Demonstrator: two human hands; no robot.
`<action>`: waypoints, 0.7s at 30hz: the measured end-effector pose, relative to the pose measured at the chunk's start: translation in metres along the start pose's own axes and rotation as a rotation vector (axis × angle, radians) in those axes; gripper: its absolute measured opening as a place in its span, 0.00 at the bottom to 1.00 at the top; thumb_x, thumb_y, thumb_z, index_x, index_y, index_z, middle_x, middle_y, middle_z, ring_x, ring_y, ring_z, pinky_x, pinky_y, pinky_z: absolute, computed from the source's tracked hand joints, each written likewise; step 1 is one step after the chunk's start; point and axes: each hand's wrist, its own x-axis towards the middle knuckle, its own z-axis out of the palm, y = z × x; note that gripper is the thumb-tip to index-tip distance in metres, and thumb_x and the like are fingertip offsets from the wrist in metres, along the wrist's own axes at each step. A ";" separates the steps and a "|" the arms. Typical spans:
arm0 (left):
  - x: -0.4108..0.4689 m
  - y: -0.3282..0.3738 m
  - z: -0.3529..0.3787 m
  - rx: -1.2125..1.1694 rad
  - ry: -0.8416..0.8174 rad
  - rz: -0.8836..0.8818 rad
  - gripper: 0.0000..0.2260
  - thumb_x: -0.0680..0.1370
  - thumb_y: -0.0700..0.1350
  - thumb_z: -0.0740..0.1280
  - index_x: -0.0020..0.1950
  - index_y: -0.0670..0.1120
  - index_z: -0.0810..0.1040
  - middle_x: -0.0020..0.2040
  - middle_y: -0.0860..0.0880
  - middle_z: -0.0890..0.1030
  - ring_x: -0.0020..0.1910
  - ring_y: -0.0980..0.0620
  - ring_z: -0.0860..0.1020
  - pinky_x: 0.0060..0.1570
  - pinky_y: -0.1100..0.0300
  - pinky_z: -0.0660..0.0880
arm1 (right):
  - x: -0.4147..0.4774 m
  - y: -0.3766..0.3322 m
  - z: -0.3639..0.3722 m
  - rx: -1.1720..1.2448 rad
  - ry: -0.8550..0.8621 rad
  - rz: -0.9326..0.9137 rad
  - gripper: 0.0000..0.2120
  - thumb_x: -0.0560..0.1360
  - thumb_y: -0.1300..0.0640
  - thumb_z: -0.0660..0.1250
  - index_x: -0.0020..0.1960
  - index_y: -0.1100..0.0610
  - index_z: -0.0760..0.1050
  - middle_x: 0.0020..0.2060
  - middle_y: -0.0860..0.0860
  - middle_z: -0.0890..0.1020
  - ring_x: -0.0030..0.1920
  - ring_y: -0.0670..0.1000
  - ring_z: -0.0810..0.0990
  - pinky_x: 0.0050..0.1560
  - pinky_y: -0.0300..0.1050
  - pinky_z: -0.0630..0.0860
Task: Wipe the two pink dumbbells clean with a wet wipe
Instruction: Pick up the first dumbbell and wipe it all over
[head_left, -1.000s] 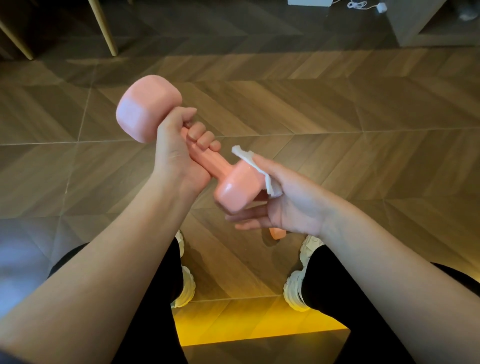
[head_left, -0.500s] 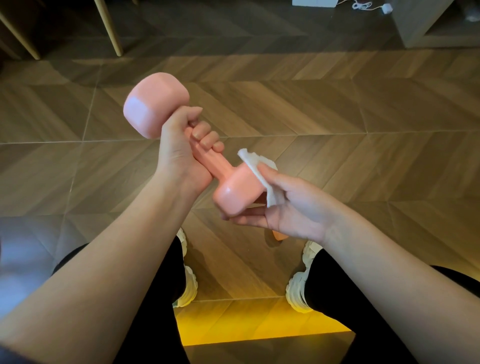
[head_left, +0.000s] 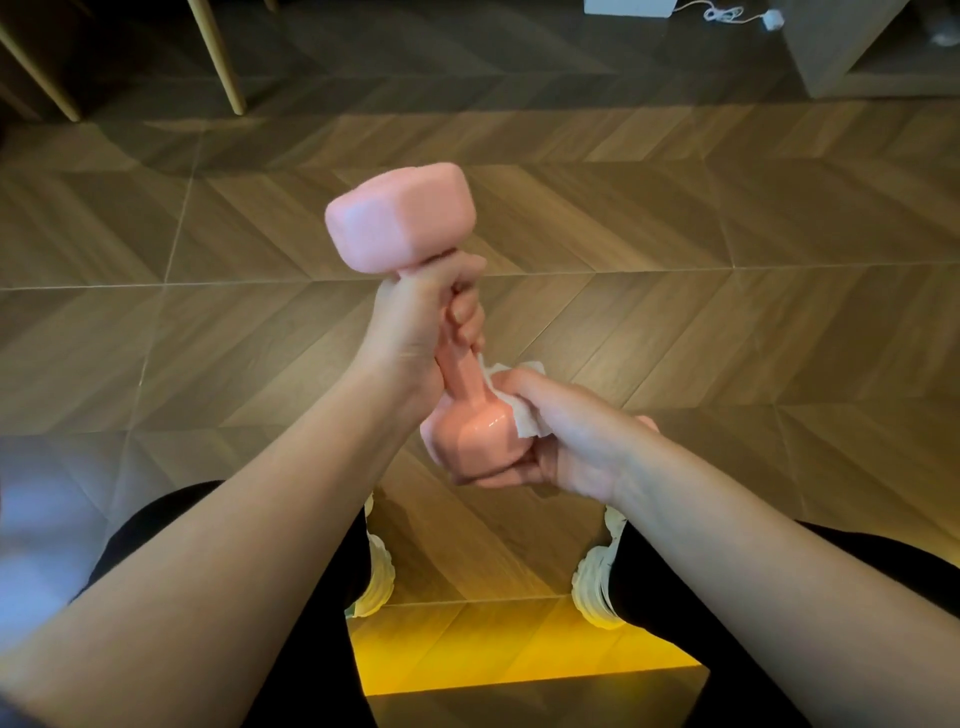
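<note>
I hold one pink dumbbell (head_left: 400, 218) nearly upright in front of me. My left hand (head_left: 415, 322) is wrapped around its handle just under the upper head. The lower head (head_left: 467, 439) looks wet and shiny. My right hand (head_left: 566, 431) presses a crumpled white wet wipe (head_left: 519, 410) against the right side of that lower head, with its fingers cupped beneath it. The second pink dumbbell is hidden from view.
Below is a wooden herringbone floor (head_left: 727, 322). My legs in black trousers and white shoes (head_left: 376, 582) are at the bottom. Wooden furniture legs (head_left: 218, 57) stand at the top left, a cabinet (head_left: 852, 52) and a white cable (head_left: 727, 13) at the top right.
My left hand has swung the dumbbell from a slant to nearly upright and shifted it right. My right hand with the wipe has moved onto the lower head's side, fingers now beneath it.
</note>
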 end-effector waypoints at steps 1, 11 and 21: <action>-0.001 -0.003 0.001 0.028 -0.026 0.012 0.17 0.75 0.38 0.65 0.29 0.48 0.65 0.22 0.51 0.62 0.21 0.53 0.61 0.27 0.60 0.61 | 0.002 0.001 0.002 0.010 0.040 0.006 0.11 0.80 0.51 0.63 0.54 0.58 0.77 0.39 0.57 0.84 0.35 0.56 0.86 0.30 0.49 0.81; -0.002 -0.002 -0.001 -0.041 -0.130 -0.014 0.19 0.74 0.39 0.64 0.24 0.50 0.66 0.22 0.52 0.62 0.21 0.54 0.61 0.27 0.62 0.62 | 0.005 0.004 -0.006 -0.421 0.402 -0.503 0.17 0.73 0.51 0.73 0.60 0.46 0.74 0.55 0.38 0.76 0.57 0.40 0.74 0.46 0.32 0.68; 0.005 0.011 -0.015 -0.029 -0.004 -0.099 0.16 0.77 0.40 0.63 0.31 0.50 0.63 0.23 0.53 0.61 0.21 0.54 0.61 0.26 0.62 0.62 | -0.020 -0.006 -0.029 -1.332 -0.010 -0.690 0.27 0.71 0.49 0.65 0.70 0.43 0.68 0.67 0.33 0.70 0.72 0.36 0.61 0.77 0.58 0.52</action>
